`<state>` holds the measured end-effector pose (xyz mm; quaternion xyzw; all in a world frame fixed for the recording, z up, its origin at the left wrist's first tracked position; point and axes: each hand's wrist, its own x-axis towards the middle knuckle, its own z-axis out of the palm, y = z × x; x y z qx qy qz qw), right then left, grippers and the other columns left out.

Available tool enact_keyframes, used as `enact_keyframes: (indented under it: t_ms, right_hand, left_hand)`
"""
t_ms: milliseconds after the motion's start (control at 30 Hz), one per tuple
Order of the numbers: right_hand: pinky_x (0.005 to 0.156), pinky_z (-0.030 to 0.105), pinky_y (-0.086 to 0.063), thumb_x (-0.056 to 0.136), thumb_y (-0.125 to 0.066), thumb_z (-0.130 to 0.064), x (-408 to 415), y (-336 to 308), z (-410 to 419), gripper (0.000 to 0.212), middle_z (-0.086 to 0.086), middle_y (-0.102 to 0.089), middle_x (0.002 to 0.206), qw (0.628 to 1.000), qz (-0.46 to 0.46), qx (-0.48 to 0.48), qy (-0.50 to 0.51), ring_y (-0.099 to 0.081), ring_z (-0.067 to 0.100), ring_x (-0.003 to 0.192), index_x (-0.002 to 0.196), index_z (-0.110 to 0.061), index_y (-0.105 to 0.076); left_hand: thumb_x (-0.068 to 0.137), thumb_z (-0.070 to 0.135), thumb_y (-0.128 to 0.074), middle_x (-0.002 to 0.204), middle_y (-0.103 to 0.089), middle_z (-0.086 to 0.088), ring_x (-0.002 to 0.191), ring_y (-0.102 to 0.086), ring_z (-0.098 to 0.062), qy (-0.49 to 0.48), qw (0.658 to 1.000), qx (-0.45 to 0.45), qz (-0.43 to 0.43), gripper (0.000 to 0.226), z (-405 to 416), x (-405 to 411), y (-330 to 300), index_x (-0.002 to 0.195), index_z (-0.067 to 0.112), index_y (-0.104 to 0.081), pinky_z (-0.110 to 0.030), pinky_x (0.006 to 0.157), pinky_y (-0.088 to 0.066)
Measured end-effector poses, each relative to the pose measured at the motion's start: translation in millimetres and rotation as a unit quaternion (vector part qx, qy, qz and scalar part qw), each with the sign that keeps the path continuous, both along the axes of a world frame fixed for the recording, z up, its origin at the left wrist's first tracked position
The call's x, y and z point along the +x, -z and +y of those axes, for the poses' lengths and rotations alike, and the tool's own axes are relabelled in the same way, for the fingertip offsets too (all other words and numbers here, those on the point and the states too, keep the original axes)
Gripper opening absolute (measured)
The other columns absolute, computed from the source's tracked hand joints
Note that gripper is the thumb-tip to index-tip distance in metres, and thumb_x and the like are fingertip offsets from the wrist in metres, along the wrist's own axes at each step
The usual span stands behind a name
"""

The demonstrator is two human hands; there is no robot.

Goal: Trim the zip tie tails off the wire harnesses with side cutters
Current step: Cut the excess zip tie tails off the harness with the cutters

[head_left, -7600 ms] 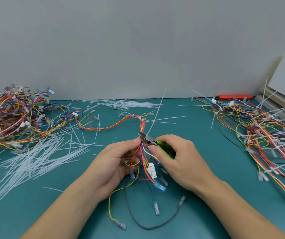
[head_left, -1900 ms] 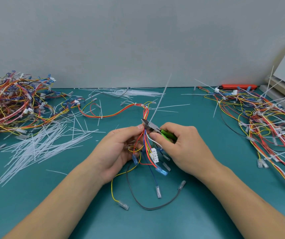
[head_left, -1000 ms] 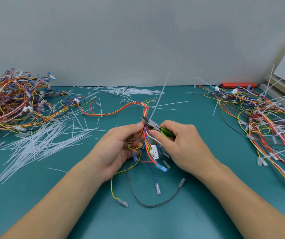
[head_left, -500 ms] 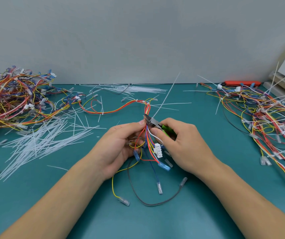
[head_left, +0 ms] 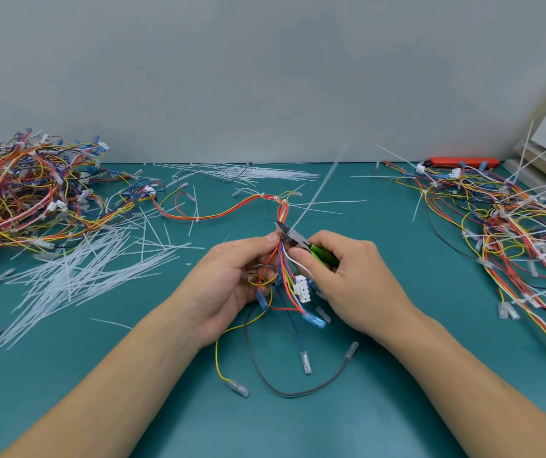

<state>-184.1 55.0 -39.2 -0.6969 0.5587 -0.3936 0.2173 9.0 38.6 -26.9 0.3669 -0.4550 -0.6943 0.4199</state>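
I see a teal mat [head_left: 397, 408] covering the whole bench, smooth and matte, backed by a plain grey wall [head_left: 265, 61]. No box or bin shows; everything lies loose on the mat. At far left sits a tangled heap of harnesses [head_left: 23, 193], thin red, yellow, orange and blue wires with small clear terminals. At right spreads a second pile of harnesses [head_left: 512, 233] with long white tails sticking out stiffly. Between the left heap and my hands lies a fan of cut zip tie tails [head_left: 76, 272], thin, straight, translucent white strips. A flat red tool [head_left: 463, 161] rests by the wall at far right.

At centre, the wire harness [head_left: 281, 206] I am working on runs from the left heap across the mat and into my hands. My left hand [head_left: 228, 285] pinches its bundled wires, thumb and fingers curled round them. My right hand [head_left: 354, 279] is wrapped round the green handles of the side cutters [head_left: 293, 236], whose steel tips sit at the foot of a zip tie tail [head_left: 317, 190] rising slantwise from the bundle. I cannot tell how far apart the blades are. A white connector [head_left: 302, 288] hangs below.
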Motion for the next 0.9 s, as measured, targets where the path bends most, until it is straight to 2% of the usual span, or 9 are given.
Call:
enact_keyframes:
  t_ms: [100,333,500,667,900]
  right_hand:
    - [0.054,0.032,-0.035,0.085,-0.051,-0.075,1.1,-0.1,1.9,0.050,-0.013,-0.051,0.058,1.000,0.004,-0.003,0.010,-0.043,0.011,0.055,0.079,-0.027,-0.061]
    - [0.055,0.030,-0.034,0.085,-0.052,-0.074,0.3,-1.0,1.8,0.049,-0.015,-0.052,0.060,1.000,0.004,-0.004,0.014,-0.045,0.010,0.056,0.081,-0.026,-0.063]
    - [0.054,0.033,-0.037,0.085,-0.051,-0.075,-0.3,-1.4,0.7,0.050,-0.012,-0.053,0.060,1.000,0.001,0.000,0.008,-0.045,0.010,0.056,0.081,-0.027,-0.064]
    - [0.053,0.036,-0.039,0.086,-0.057,-0.074,-4.9,-4.1,-2.3,0.051,-0.002,-0.054,0.058,1.000,-0.010,0.003,-0.009,-0.042,0.009,0.052,0.079,-0.024,-0.066]
    - [0.054,0.032,-0.037,0.087,-0.058,-0.071,-3.3,0.9,-1.4,0.044,-0.011,-0.053,0.059,1.000,-0.020,-0.001,-0.007,-0.044,0.009,0.055,0.081,-0.028,-0.067]
  left_hand:
    - [0.085,0.033,-0.070,0.071,-0.065,0.001,0.059,-0.054,-0.011,-0.001,1.000,0.000,-0.003,0.020,0.1,0.6,0.3,0.083,0.016,-0.079,-0.027,0.060,-0.040]
    - [0.088,0.032,-0.068,0.068,-0.064,0.002,0.058,-0.052,-0.010,0.005,1.000,-0.007,-0.004,0.020,-0.5,1.0,0.7,0.080,0.017,-0.077,-0.022,0.053,-0.042]
    - [0.091,0.031,-0.069,0.070,-0.064,0.002,0.058,-0.053,-0.009,0.004,1.000,-0.008,-0.005,0.019,-0.8,2.1,2.5,0.083,0.016,-0.077,-0.022,0.052,-0.042]
    - [0.087,0.031,-0.074,0.079,-0.064,-0.004,0.065,-0.052,-0.015,-0.010,1.000,0.002,-0.003,0.027,-2.6,1.8,4.1,0.100,0.008,-0.074,-0.030,0.063,-0.040]
    - [0.087,0.031,-0.071,0.075,-0.062,-0.002,0.060,-0.051,-0.012,-0.012,1.000,-0.002,-0.001,0.025,-2.4,1.3,4.7,0.095,0.008,-0.074,-0.023,0.052,-0.041]
